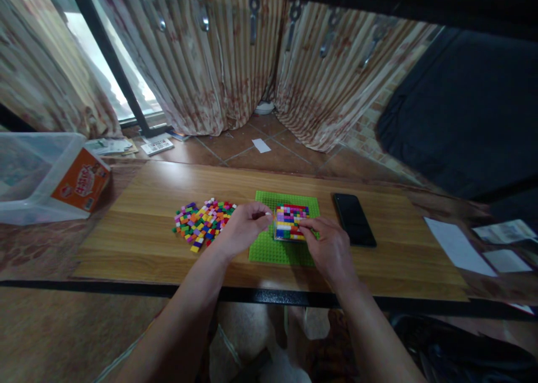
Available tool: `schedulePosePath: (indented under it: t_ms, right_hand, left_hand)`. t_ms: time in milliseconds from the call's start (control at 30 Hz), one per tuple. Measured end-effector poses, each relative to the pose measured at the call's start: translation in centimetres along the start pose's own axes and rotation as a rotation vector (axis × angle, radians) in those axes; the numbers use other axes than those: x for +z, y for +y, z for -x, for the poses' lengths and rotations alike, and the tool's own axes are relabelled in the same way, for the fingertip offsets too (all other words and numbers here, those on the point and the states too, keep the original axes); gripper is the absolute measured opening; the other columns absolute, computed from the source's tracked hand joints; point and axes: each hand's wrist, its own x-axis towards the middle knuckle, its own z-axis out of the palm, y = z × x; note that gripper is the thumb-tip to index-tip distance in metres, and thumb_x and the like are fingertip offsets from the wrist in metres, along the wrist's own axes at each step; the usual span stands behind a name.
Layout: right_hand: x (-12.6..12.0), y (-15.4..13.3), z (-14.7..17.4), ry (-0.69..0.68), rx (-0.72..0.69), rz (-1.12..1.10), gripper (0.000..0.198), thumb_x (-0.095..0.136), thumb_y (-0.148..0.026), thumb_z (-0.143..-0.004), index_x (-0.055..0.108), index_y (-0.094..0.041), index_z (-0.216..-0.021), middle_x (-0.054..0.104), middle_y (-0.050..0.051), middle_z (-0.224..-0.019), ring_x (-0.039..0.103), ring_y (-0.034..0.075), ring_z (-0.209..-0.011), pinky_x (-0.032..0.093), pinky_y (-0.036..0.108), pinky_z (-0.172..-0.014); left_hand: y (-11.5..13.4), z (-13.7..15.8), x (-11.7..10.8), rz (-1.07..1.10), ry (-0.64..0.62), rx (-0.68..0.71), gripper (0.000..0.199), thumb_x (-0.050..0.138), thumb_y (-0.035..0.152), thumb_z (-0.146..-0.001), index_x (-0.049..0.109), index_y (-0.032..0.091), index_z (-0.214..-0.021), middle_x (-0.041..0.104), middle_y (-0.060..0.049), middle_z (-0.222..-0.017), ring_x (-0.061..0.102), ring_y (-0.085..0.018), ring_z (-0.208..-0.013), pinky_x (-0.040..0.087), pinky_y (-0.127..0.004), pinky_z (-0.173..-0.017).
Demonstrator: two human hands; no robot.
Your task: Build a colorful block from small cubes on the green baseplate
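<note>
A block of multicoloured toy building bricks (286,217) sits on a green studded baseplate (264,248). My left hand (247,223) is closed in a pinch at the block's left side, with a tiny pale brick seemingly at its fingertips. On the block's right part rest the thumb and forefinger of my right hand (330,245); they are drawn together, and whatever is between them is too small to make out. Left of the baseplate lies a loose pile of small coloured bricks (205,220), partly covered by my left hand.
A black phone (354,219) lies right of the baseplate on the wooden board (138,231). A clear plastic bin (42,203) with an orange label stands at the far left. Papers (460,245) lie at the right. Striped curtains (218,69) hang behind.
</note>
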Motion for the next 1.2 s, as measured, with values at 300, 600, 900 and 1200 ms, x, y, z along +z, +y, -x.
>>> schedulePosePath:
  t_ms: [300, 600, 900, 1200]
  right_hand:
    - [0.0, -0.2, 0.0, -0.002, 0.006, 0.013, 0.018, 0.054, -0.025, -0.089, 0.072, -0.023, -0.086, 0.073, 0.006, -0.090, 0.064, 0.025, -0.088, 0.047, 0.038, -0.080]
    - [-0.2, -0.9, 0.1, 0.035, 0.035, -0.019, 0.020, 0.054, -0.023, -0.088, 0.074, -0.023, -0.088, 0.076, 0.006, -0.090, 0.068, 0.024, -0.084, 0.050, 0.038, -0.078]
    - [-0.8, -0.6, -0.1, 0.109, 0.241, -0.095, 0.024, 0.059, -0.038, -0.085, 0.072, -0.019, -0.084, 0.073, 0.007, -0.080, 0.064, 0.022, -0.072, 0.047, 0.034, -0.069]
    - [0.5, 0.3, -0.7, 0.034, 0.520, -0.127, 0.042, 0.065, -0.057, -0.074, 0.065, -0.016, -0.084, 0.070, 0.009, -0.081, 0.062, 0.023, -0.070, 0.043, 0.034, -0.065]
  left_hand:
    - [0.2, 0.0, -0.1, -0.006, 0.003, 0.005, 0.015, 0.061, 0.030, -0.076, 0.060, 0.016, -0.072, 0.053, 0.003, -0.061, 0.045, -0.010, -0.057, 0.034, -0.024, -0.056]
    - [-0.1, 0.0, -0.2, -0.022, 0.004, 0.020, 0.015, 0.060, 0.030, -0.076, 0.060, 0.016, -0.071, 0.052, 0.003, -0.062, 0.045, -0.010, -0.058, 0.034, -0.024, -0.056]
    - [-0.1, 0.1, -0.2, -0.033, 0.023, 0.031, 0.013, 0.059, 0.027, -0.077, 0.060, 0.015, -0.072, 0.052, 0.003, -0.062, 0.045, -0.010, -0.059, 0.034, -0.024, -0.055]
    - [0.0, 0.2, -0.2, -0.053, 0.026, 0.033, 0.014, 0.060, 0.028, -0.078, 0.061, 0.015, -0.073, 0.053, 0.003, -0.062, 0.046, -0.010, -0.058, 0.035, -0.023, -0.054]
